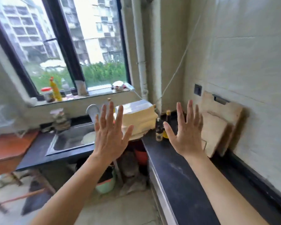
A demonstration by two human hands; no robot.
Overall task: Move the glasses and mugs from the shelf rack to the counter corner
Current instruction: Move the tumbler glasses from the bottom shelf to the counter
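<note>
My left hand [111,133] and my right hand [187,132] are both raised in front of me, palms away, fingers spread, holding nothing. The black counter [173,169] runs along the right wall to a corner where dark bottles [160,127] stand. At the far left edge a blurred wire shelf rack [0,114] shows; I cannot make out glasses or mugs on it. A blurred stack of what may be glassware [59,120] stands beside the sink.
A steel sink [71,140] sits under the window. A cream-coloured box-like appliance [139,117] stands at the corner. Wooden cutting boards [217,127] lean on the right wall. Jars and a yellow bottle [55,90] line the windowsill. Buckets sit under the counter; an orange table [8,148] is left.
</note>
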